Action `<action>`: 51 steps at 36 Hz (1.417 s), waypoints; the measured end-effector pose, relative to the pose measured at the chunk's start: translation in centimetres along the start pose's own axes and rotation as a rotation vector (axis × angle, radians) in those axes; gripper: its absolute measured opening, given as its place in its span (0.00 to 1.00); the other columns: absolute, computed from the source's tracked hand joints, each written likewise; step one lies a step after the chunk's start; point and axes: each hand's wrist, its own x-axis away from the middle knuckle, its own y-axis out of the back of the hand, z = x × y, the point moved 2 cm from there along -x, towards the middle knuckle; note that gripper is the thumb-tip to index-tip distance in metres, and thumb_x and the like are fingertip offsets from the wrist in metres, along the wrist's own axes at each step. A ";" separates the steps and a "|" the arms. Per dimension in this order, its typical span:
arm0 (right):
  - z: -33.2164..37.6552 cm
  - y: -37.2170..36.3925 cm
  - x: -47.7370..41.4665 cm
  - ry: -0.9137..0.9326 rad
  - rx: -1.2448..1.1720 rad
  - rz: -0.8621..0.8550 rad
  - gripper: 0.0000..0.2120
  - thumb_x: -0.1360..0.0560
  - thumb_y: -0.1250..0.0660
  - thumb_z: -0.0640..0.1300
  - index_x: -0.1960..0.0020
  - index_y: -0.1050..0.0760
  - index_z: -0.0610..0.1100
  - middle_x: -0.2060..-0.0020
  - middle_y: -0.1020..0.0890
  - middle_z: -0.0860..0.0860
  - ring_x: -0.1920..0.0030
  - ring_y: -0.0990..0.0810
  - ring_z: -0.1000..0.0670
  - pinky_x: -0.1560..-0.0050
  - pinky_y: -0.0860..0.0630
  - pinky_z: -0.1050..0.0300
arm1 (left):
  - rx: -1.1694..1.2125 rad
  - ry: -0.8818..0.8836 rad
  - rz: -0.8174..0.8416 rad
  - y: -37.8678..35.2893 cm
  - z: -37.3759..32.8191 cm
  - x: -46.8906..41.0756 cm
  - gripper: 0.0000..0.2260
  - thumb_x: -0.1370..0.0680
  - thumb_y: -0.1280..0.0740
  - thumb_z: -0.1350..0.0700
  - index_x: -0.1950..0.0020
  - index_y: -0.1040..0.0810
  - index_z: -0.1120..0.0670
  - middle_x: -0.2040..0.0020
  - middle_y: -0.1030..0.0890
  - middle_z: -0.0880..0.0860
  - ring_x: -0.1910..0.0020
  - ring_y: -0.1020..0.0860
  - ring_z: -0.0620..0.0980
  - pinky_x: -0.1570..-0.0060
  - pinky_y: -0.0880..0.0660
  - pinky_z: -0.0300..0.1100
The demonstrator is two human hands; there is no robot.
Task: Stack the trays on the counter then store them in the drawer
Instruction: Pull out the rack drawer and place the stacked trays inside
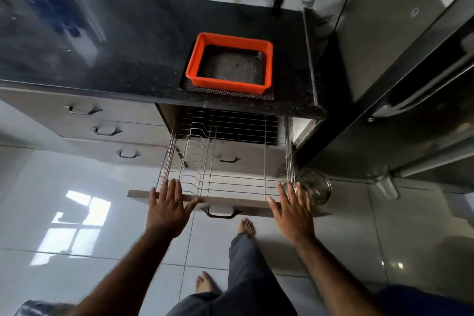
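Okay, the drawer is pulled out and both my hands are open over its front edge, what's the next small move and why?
Probably lift both hands up to the orange tray and take it by its sides. It sits stacked on a dark flat tray on the counter, the wire drawer below looks open and unfilled, and the left hand and right hand hold nothing.

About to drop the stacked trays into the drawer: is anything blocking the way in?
Nothing visible. The orange tray sits nested on the counter, the wire drawer below is pulled out and looks bare, and both hands, left hand and right hand, are open at its front.
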 end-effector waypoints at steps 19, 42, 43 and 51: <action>2.0 11.7 -18.8 -0.114 -0.468 -0.293 0.29 0.20 0.35 0.53 0.27 0.31 0.36 0.25 0.33 0.36 0.23 0.37 0.36 0.22 0.39 0.41 | 0.538 -0.031 -0.317 17.0 0.9 -16.6 0.36 0.19 0.48 0.37 0.21 0.43 0.61 0.20 0.42 0.62 0.21 0.43 0.58 0.23 0.44 0.52; 2.3 11.5 -40.2 -0.391 -0.896 -0.013 0.17 0.24 0.34 0.32 0.36 0.22 0.39 0.45 0.16 0.44 0.45 0.17 0.47 0.44 0.22 0.56 | 0.618 0.120 -0.317 22.0 1.7 -36.1 0.11 0.25 0.29 0.58 0.45 0.15 0.57 0.48 0.14 0.60 0.47 0.17 0.58 0.46 0.24 0.45; 2.1 11.6 -39.5 -0.389 -0.906 -0.011 0.16 0.24 0.34 0.32 0.37 0.22 0.39 0.46 0.16 0.45 0.45 0.17 0.47 0.45 0.22 0.56 | 0.614 0.118 -0.320 22.0 1.9 -35.5 0.10 0.26 0.29 0.58 0.45 0.15 0.57 0.49 0.14 0.61 0.47 0.17 0.58 0.46 0.24 0.46; 0.6 12.7 -28.9 -0.388 -0.970 -0.071 0.17 0.25 0.32 0.31 0.37 0.21 0.41 0.59 0.19 0.56 0.56 0.18 0.56 0.63 0.25 0.69 | 0.640 0.095 -0.300 20.7 2.7 -26.9 0.09 0.29 0.28 0.57 0.50 0.14 0.53 0.56 0.13 0.56 0.54 0.16 0.55 0.50 0.20 0.47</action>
